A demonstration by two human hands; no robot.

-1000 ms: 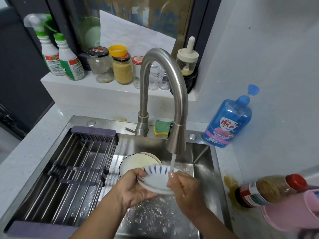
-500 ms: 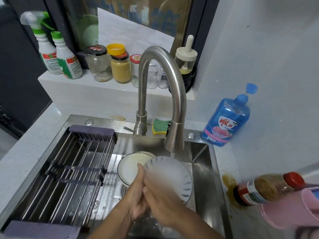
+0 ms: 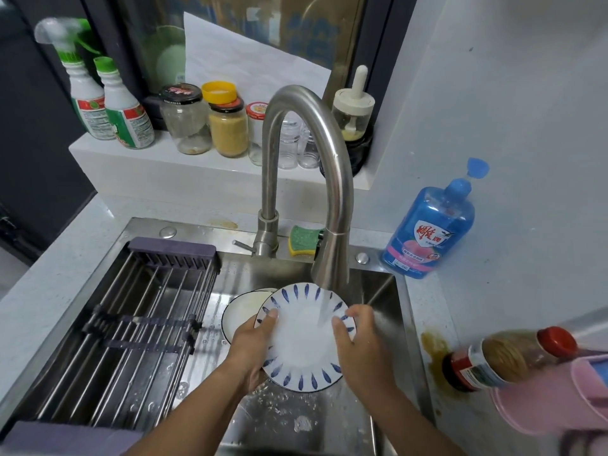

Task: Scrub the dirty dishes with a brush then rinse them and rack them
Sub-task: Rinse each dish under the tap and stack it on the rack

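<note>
A white plate with blue leaf marks on its rim (image 3: 304, 343) is tilted up toward me under the running tap (image 3: 330, 264). My left hand (image 3: 255, 347) grips its left edge, thumb on the face. My right hand (image 3: 358, 340) holds its right edge, thumb on the face as well. Water falls onto the upper right of the plate. Behind it, a white bowl with a dark rim (image 3: 241, 312) lies in the steel sink (image 3: 381, 291). A roll-up drying rack (image 3: 131, 327) of steel rods spans the sink's left half. No brush is in sight.
A green and yellow sponge (image 3: 304, 240) lies behind the tap. A blue dish soap bottle (image 3: 431, 225) stands at the right. A sauce bottle with a red cap (image 3: 506, 357) lies tipped beside a pink container (image 3: 559, 396). Jars and spray bottles (image 3: 108, 97) line the ledge.
The plate went from nearly flat to tilted with its face toward me. My right hand moved from rubbing across the plate to gripping its right edge.
</note>
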